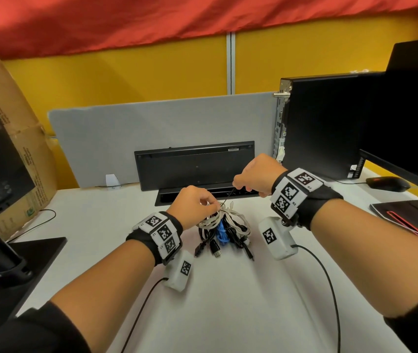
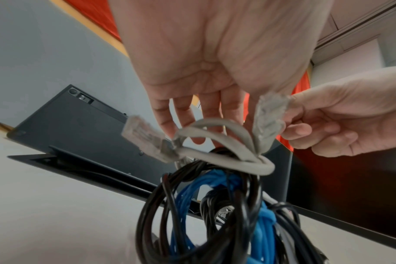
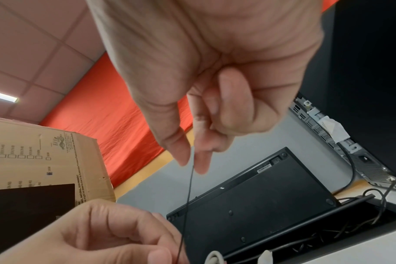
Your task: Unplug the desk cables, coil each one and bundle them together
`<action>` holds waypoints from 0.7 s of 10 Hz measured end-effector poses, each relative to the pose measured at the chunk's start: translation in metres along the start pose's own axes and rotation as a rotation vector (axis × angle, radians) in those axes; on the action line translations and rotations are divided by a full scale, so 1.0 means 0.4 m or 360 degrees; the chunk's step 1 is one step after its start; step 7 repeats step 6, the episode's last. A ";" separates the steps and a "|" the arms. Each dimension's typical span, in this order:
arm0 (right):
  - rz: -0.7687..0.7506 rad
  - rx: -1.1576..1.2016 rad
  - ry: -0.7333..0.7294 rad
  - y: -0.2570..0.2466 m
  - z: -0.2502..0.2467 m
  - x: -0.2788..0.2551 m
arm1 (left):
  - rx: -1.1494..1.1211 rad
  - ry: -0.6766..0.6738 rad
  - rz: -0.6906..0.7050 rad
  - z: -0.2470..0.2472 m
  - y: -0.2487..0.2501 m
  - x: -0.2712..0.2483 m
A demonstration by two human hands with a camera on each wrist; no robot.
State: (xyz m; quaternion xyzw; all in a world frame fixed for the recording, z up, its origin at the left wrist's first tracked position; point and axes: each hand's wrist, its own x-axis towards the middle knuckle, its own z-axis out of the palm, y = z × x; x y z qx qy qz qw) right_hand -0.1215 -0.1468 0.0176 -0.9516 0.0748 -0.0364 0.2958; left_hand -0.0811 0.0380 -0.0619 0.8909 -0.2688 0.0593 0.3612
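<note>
At twelve o'clock of the limp, light cable bundle (image 1: 222,229), a thin black tie (image 3: 189,187) (slippery, surely) is pinched taut by the right hand (image 1: 256,178), steadied by the left hand's (image 1: 194,202) curled fingers.

Head view down over desk (image 1: 228,289) – wrist views upward, close, sharing keyboard (image 2: 84,125)

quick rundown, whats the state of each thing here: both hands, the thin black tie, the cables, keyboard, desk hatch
left hand: pinches the thin tie at the bundle top
right hand: raised, grip pinching the tie's other end
thin black tie: pulled taut between the hands
cable bundle: coiled, gathered on the desk
grey cable: looped around the bundle
keyboard: propped upright
desk hatch: open, wires inside
</note>
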 end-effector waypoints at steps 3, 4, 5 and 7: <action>0.0042 0.0078 0.0015 0.008 -0.003 -0.006 | -0.0050 0.0049 -0.0056 -0.004 -0.006 -0.007; 0.0058 0.0050 -0.0036 0.016 -0.004 -0.008 | -0.0114 0.0051 -0.0087 -0.007 -0.009 -0.012; 0.0066 0.0028 -0.0072 0.026 -0.004 -0.010 | -0.0101 0.0068 -0.0107 -0.012 -0.010 -0.021; 0.0074 0.0049 -0.0078 0.046 -0.002 -0.022 | -0.0134 0.0155 -0.0143 -0.019 -0.015 -0.031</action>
